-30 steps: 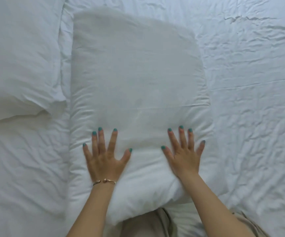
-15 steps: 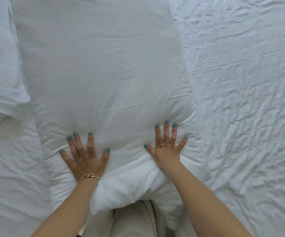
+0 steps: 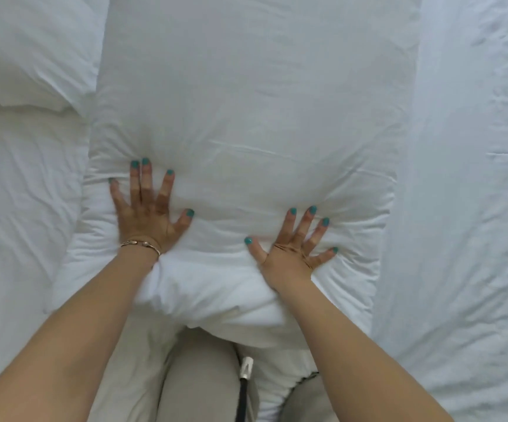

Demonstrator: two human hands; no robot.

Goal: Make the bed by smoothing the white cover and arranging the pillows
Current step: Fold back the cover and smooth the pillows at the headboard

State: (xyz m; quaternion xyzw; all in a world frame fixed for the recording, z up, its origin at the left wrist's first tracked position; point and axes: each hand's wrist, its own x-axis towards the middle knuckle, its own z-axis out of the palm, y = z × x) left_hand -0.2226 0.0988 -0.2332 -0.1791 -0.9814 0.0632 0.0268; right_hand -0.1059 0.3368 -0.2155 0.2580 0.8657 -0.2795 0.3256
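Observation:
A large white pillow [image 3: 246, 102] lies lengthwise in the middle of the view on the white cover [image 3: 465, 208]. My left hand [image 3: 147, 213] presses flat on its near left part, fingers spread, a thin bracelet on the wrist. My right hand [image 3: 296, 248] presses flat on its near right part, fingers spread too. The pillow dents and creases under both palms. Its near end bulges over my knees. A second white pillow [image 3: 30, 47] lies at the upper left, beside the first one.
The wrinkled white cover fills the right side and the left [image 3: 18, 193]. My beige trouser legs [image 3: 197, 382] are at the bottom middle, with a black cable and white plug [image 3: 245, 368] between them.
Both hands have slid forward along the pillow, the left further than the right. The view has moved closer and to the left, so the second pillow shows more.

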